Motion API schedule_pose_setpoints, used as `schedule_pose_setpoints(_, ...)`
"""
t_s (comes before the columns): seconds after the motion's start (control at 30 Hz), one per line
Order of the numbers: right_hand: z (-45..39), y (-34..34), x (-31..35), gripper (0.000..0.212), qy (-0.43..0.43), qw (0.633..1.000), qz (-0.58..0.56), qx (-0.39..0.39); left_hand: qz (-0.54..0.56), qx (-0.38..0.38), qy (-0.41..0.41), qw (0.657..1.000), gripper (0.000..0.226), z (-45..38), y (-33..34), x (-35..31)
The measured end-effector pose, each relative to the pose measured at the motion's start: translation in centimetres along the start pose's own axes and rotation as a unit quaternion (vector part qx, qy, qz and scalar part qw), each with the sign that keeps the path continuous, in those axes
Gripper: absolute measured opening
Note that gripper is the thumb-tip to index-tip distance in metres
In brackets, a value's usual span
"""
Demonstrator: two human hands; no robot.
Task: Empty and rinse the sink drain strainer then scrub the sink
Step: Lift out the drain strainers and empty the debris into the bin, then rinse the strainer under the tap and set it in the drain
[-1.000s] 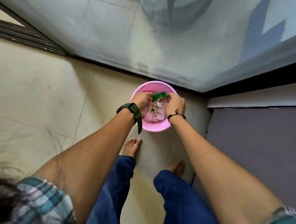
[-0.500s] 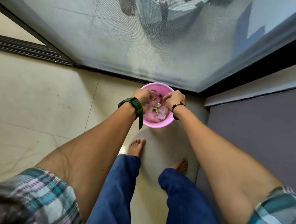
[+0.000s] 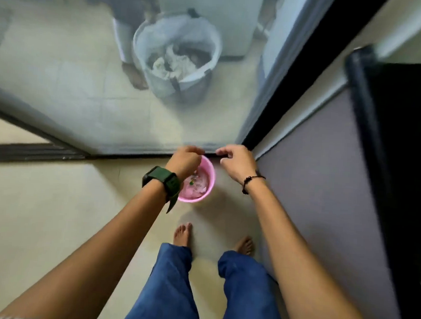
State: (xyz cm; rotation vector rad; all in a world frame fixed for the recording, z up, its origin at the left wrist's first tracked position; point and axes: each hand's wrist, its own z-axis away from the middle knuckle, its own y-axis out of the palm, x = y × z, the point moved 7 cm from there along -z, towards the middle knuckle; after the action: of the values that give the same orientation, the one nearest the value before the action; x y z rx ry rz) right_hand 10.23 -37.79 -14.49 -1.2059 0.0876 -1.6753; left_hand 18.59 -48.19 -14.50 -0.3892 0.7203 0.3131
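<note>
Head view: pink bin (image 3: 209, 181) on the floor at 12 o'clock from the feet, against the screen door (image 3: 85, 97), wrappers and scraps inside; judged the emptying step, rinse at the sink next; strainer itself not visible, sink out of frame. Left hand (image 3: 186, 159) over the bin's 10 o'clock rim, fingers curled; contents of its grip cannot be told. Right hand (image 3: 239, 162) at 2 o'clock, clear of the bin, loosely curled, holding nothing.

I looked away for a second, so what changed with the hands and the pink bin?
Both hands rose out of the pink bin: the left hand lifted over its rim, the right hand swung off to the right, seemingly empty. The bin stayed put on the floor, with the waste inside.
</note>
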Motion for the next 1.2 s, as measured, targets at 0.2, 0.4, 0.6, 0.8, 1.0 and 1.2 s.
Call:
schedule_pose_setpoints(0.2,12.0,-19.3,1.6,0.027,-0.074,0.954,-0.087,-0.276,0.046,0.126,0.179,0.975,0.043,11.9,7.8,-16.2)
schedule_pose_setpoints(0.4,20.0,-31.7,-3.7,0.024,-0.057,0.907,-0.167,-0.382,-0.016,0.249,0.277,0.928,0.039,19.6,19.8,-24.2)
schedule_pose_setpoints(0.6,27.1,-37.7,-13.3,0.026,0.029,0.862,-0.178,-0.474,-0.090,0.346,0.292,0.887,0.039,24.5,32.4,-24.4)
schedule_pose_setpoints(0.8,37.9,-37.7,-22.6,0.030,0.167,0.789,-0.172,-0.566,-0.200,0.479,0.276,0.809,0.038,30.9,44.6,-19.5)
schedule_pose_setpoints(1.0,51.5,-32.7,-29.1,0.028,0.357,0.633,-0.130,-0.674,-0.294,0.624,0.246,0.681,0.027,39.7,52.2,-11.4)
schedule_pose_setpoints(1.2,53.9,-27.3,-34.0,0.043,0.523,0.656,-0.077,-0.539,-0.374,0.679,0.219,0.593,0.025,43.7,54.7,-4.0)
